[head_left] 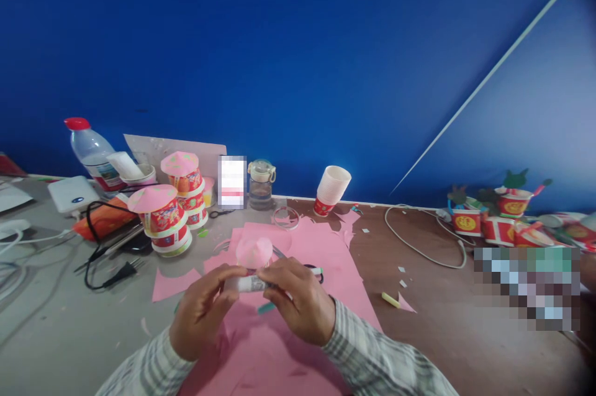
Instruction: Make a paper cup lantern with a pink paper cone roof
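— From the head camera, what are the hands doing?

— Both meet over the pink paper sheet near the table's front edge. The left hand has its grip closed on one end of a small white tube, fingers curled round it. The right hand pinches the other end. The tube lies roughly level between them, just above the sheet.

— Anything close by?

— A pink paper cone sits just behind the fingertips, on the same sheet. I cannot tell whether it touches the tube.

— And further off?

— To the left stand two stacks of red printed cups, each topped with a pink cone, with a water bottle behind them and a black cord in front. Against the blue wall there is a glass jar and a tilted stack of paper cups. A white cable loops across the table on the right, well apart from the hands.
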Action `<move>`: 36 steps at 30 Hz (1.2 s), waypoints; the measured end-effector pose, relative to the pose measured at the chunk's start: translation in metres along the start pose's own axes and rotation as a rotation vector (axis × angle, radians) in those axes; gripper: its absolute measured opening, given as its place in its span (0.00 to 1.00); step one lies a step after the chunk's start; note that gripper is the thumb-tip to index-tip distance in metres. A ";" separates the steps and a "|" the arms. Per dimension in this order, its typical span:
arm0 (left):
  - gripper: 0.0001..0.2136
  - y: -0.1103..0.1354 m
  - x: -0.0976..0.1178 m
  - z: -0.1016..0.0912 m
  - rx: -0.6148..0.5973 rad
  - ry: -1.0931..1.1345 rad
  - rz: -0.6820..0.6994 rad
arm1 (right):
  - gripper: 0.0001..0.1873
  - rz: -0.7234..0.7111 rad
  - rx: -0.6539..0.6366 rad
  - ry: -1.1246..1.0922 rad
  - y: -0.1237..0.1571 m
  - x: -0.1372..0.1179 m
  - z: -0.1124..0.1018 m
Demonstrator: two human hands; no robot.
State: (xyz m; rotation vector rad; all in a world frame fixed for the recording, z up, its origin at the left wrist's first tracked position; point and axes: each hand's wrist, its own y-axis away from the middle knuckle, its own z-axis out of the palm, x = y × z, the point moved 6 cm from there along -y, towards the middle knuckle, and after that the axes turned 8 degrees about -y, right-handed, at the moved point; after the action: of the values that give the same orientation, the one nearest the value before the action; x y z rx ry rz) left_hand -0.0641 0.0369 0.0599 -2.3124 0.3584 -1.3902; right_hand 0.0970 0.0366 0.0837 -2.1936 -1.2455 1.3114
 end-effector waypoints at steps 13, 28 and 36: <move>0.11 0.005 0.003 0.008 -0.010 -0.086 0.024 | 0.22 0.020 -0.028 0.003 0.006 0.000 0.009; 0.10 0.019 -0.002 0.014 0.079 -0.087 -0.021 | 0.19 -0.041 -0.063 -0.009 0.005 -0.005 0.007; 0.28 0.008 -0.003 0.003 0.074 0.057 0.007 | 0.17 -0.009 0.018 -0.012 -0.007 -0.007 -0.017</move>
State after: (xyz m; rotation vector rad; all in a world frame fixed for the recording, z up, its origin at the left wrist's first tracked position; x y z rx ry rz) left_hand -0.0627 0.0316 0.0529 -2.2145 0.3260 -1.4441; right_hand 0.1063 0.0381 0.1014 -2.1683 -1.2412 1.3300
